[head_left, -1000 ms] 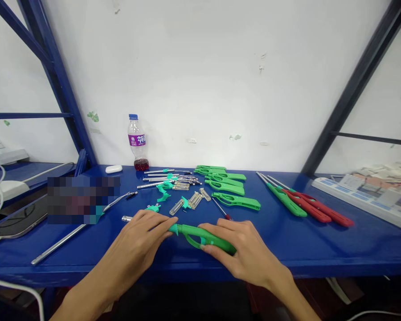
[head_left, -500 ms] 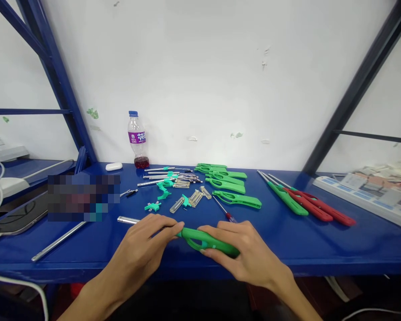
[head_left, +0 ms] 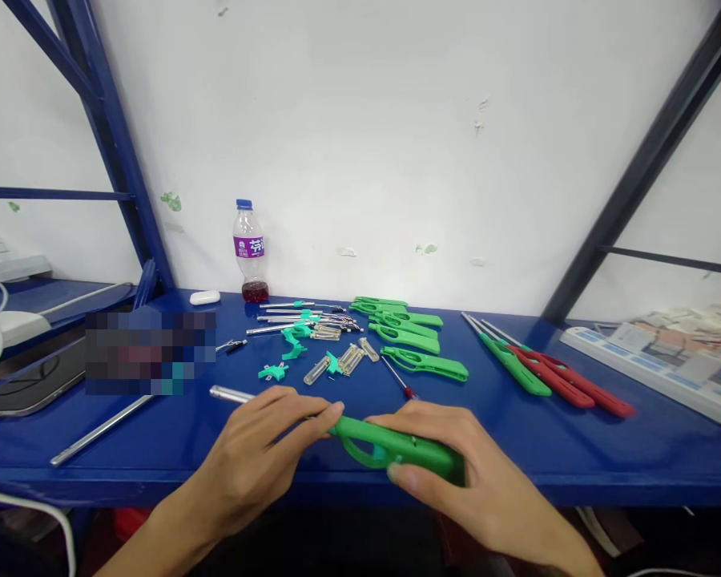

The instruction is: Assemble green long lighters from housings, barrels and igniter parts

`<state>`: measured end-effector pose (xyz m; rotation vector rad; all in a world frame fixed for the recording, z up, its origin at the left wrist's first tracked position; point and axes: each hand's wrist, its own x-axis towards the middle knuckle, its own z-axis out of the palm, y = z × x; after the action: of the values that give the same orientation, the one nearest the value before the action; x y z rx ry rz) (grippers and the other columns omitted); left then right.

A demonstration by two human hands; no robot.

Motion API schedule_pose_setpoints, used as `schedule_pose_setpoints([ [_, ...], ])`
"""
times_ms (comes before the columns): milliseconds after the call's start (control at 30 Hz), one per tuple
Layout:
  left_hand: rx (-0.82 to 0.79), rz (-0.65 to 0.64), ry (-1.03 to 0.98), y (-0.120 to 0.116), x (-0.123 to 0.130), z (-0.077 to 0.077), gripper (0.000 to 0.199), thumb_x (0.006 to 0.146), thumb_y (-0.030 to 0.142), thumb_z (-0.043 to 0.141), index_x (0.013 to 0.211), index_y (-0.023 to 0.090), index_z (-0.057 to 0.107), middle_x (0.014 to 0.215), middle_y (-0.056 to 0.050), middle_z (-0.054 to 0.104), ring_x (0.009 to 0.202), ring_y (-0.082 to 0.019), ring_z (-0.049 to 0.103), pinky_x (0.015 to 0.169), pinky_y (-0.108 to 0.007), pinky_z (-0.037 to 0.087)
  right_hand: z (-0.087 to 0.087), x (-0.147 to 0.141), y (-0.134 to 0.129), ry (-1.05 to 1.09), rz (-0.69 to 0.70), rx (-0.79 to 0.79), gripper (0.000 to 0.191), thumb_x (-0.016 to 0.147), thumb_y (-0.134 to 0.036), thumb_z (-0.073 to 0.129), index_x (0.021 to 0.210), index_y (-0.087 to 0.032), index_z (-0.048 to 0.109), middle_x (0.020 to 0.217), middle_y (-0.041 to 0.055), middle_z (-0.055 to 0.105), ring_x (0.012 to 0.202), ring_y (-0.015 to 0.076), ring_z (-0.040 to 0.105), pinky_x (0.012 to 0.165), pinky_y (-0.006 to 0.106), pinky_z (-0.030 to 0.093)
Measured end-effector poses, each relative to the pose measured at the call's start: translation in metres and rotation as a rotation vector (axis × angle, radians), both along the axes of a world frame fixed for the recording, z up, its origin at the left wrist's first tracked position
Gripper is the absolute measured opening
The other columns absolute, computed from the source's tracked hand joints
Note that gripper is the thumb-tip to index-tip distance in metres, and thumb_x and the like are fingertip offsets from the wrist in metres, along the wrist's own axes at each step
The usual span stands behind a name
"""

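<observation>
A green lighter handle [head_left: 390, 446] with a trigger loop lies level between my hands, over the front of the blue table. My left hand [head_left: 258, 449] is closed round the metal tube [head_left: 231, 394] where it meets the handle; the tube's end sticks out to the left. My right hand [head_left: 462, 473] grips the handle's wide right end, thumb below and fingers above. Just behind my hands are a screwdriver [head_left: 401, 380], clear fuel cartridges [head_left: 349, 359] and teal plastic parts [head_left: 272, 371].
Several green handle shells [head_left: 426, 365] and metal rods [head_left: 288, 320] lie farther back. Finished-looking red lighters [head_left: 553, 378] and a green one lie right, beside a power strip [head_left: 654, 373]. A bottle [head_left: 251, 252] stands at the wall. A phone [head_left: 30, 385] lies left, near a blurred patch.
My right hand has moved right and slightly down along the green handle, uncovering more of it. The handle has shifted a little to the right. My left hand has hardly moved.
</observation>
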<state>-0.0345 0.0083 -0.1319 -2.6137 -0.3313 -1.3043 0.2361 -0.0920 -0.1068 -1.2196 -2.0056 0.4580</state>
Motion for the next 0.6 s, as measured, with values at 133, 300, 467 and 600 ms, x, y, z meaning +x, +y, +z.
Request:
schedule_pose_setpoints([
  [133,0.077,0.018,-0.054,0.009,-0.003,0.003,0.043,0.093,-0.009,0.056,0.125,0.018,0.067,0.109,-0.006,0.076,0.096,-0.016,0.071,0.086,-0.032,0.054,-0.004,0.013,0.003,0.409,0.309,-0.439,0.064,0.095,-0.065,0.076,0.147,-0.03,0.064,0.127,0.0097,0.07,0.11,0.0332,0.068,0.088,0.041,0.059],
  [300,0.047,0.067,-0.001,0.014,0.003,0.0,0.037,0.099,-0.004,0.053,0.127,0.017,0.066,0.115,-0.008,0.075,0.1,-0.016,0.07,0.092,-0.032,0.052,-0.02,0.006,0.013,0.829,0.498,-0.619,0.07,0.093,-0.048,0.08,0.155,-0.033,0.05,0.155,0.0154,0.046,0.107,0.03,0.068,0.044,0.014,0.044],
  [467,0.044,0.134,0.067,0.009,0.005,0.001,0.046,0.099,-0.006,0.052,0.137,0.019,0.061,0.138,-0.012,0.063,0.139,-0.026,0.051,0.111,-0.043,0.041,-0.022,-0.003,0.009,0.932,0.474,-0.648,0.052,0.092,-0.028,0.076,0.142,-0.028,0.058,0.132,0.0118,0.06,0.082,0.017,0.065,0.043,0.011,0.04],
  [600,0.029,0.184,-0.038,0.005,0.003,0.0,0.054,0.095,-0.01,0.053,0.14,0.019,0.058,0.137,-0.014,0.056,0.13,-0.025,0.053,0.108,-0.042,0.045,-0.029,-0.006,0.011,1.058,0.343,-0.403,0.024,0.092,-0.018,0.07,0.113,-0.025,0.062,0.087,0.0003,0.059,0.061,0.0108,0.042,0.05,0.015,0.034],
])
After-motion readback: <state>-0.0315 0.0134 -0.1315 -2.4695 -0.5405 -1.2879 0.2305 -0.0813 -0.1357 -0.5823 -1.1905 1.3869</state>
